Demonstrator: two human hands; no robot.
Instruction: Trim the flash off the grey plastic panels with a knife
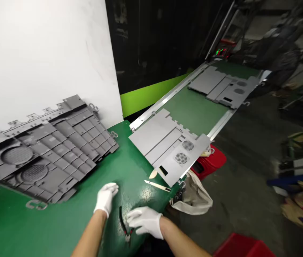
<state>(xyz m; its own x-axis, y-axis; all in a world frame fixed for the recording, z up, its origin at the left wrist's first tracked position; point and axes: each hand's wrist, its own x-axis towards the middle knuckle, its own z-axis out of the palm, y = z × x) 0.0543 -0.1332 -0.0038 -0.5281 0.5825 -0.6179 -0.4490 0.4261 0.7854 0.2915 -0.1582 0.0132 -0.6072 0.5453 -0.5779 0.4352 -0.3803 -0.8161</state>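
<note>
Both my hands wear white gloves and rest over a green table (pixel 60 221). My left hand (pixel 105 198) lies with fingers loosely curled on the bare tabletop and holds nothing. My right hand (pixel 146 221) lies flat and open beside a pair of black-handled cutters (pixel 124 225) on the table, its fingertips touching the handle. A stack of grey ribbed plastic panels (pixel 47 153) leans at the left. A single grey panel (pixel 167 146) with two round grilles lies at the end of a conveyor. A thin blade tool (pixel 157 185) and a pale scraper (pixel 153 174) lie near that panel.
A green conveyor belt (pixel 196 110) with metal rails slopes up to the right and carries another grey panel (pixel 221 85). A white board (pixel 41 57) stands behind the stack. A red bin (pixel 210 162) and a cloth bag (pixel 193 198) sit below the table's edge.
</note>
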